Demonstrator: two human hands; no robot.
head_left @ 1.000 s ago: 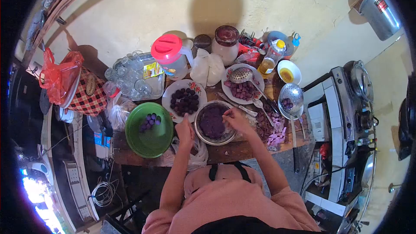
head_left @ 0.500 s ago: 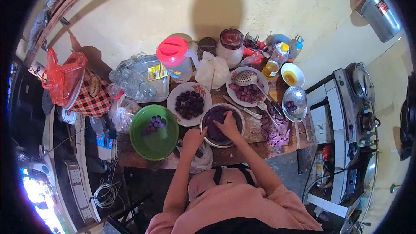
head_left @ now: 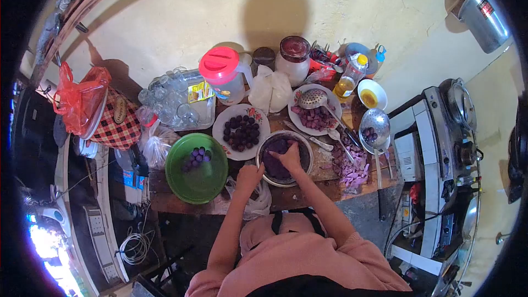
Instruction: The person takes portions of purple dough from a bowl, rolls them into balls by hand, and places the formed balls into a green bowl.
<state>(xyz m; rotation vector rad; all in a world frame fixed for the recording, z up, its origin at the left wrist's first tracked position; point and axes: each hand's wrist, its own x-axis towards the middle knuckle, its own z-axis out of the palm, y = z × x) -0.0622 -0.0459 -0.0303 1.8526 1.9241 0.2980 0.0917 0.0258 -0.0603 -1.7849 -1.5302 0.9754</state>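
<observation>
A metal bowl (head_left: 309,171) holding purple dough (head_left: 275,166) stands near the table's front edge. My right hand (head_left: 289,158) reaches into it, fingers spread on the dough. At the bowl's left rim is my left hand (head_left: 251,176), its fingers curled and closed; whether they grip the rim or something small is hidden. Behind the bowl, a floral plate (head_left: 219,126) bears dark purple balls (head_left: 241,133). Lighter purple balls (head_left: 198,157) lie in a green basin (head_left: 192,184) at the left.
A plate of purple chunks (head_left: 313,118) with a slotted spoon (head_left: 312,99), a knife (head_left: 320,143) and purple peelings (head_left: 352,170) lie right. A skimmer (head_left: 375,126) rests over a bowl. Behind stand a pink-lidded jug (head_left: 225,77), a jar (head_left: 293,66) and a glass tray (head_left: 206,115).
My right hand has gone from the bowl's right rim into the dough, its fingers spreading. The view has shifted slightly, and my left hand stays by the left rim.
</observation>
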